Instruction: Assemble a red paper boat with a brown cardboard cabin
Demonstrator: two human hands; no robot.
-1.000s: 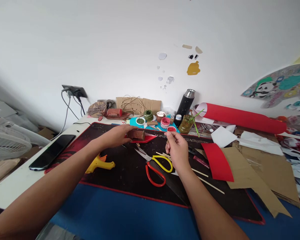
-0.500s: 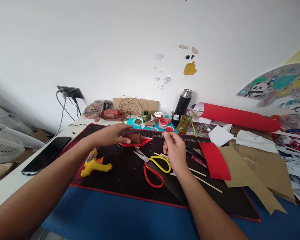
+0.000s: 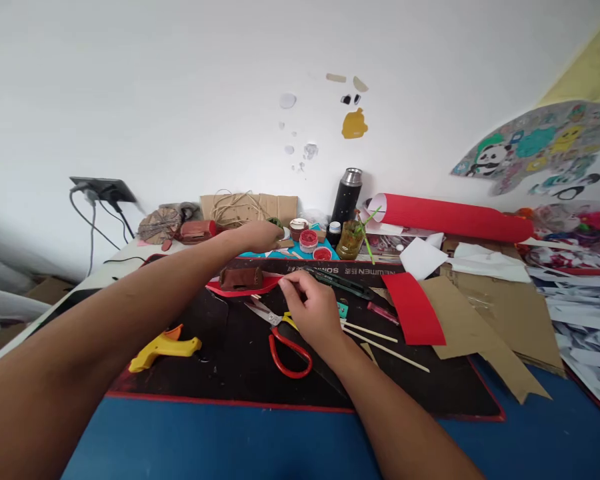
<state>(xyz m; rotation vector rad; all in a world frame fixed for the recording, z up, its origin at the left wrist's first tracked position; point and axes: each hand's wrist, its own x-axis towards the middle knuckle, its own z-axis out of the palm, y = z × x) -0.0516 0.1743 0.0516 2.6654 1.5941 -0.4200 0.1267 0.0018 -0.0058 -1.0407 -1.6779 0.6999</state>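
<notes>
A small model boat with a red hull and a brown, curved cabin rests on the black mat. My right hand is closed in a pinch, its thumb and fingertips at the hull's right tip; what lies between them is too small to make out. Beyond the boat, my left hand reaches over the paint pots, near a piece of cardboard and the partly covered green pot. The left fingers are mostly hidden. Scissors with red and yellow handles lie partly under my right hand.
A yellow glue gun lies at left. Red paint pots, a brush jar and a black flask stand at the back. To the right are wooden sticks, a cutter, red card and cardboard.
My left hand has let go of the boat and moved right and away to the paint pots. My right hand has moved left to the hull's tip. The view has shifted right.
</notes>
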